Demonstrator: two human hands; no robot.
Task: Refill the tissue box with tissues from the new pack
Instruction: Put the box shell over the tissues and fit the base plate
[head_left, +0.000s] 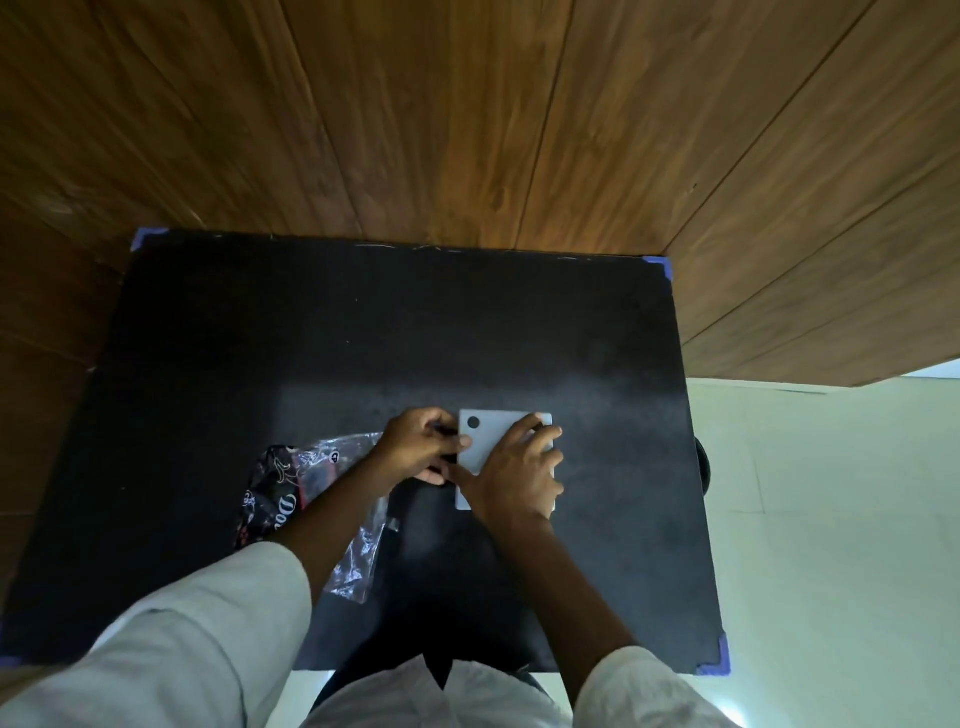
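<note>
**Both hands on the grey box**

The right hand (511, 467) lies flat on top of the box (488, 431), fingers spread and pressing down, gripping nothing. The left hand (423, 447) is at the box's left edge, fingers curled, thumb touching the lid; it seems to pinch something small and dark there, but the view is too dim to say what.

The box is a flat pale grey rectangle with one round black dot near its far left corner. It sits on the black table (260, 338), a little right of centre and near the person. No tissue shows.

Just left of the hands, partly under the left forearm, lies the pack (291, 493): crumpled clear plastic with a black printed panel. White script on it begins "Do"; the rest is hidden.

Blue tape (719, 660) marks the table's corners. Wood panelling (467, 130) rises behind it, and a pale floor (831, 519) lies to the right. Light sleeves (208, 623) cover both arms to the elbows.
</note>
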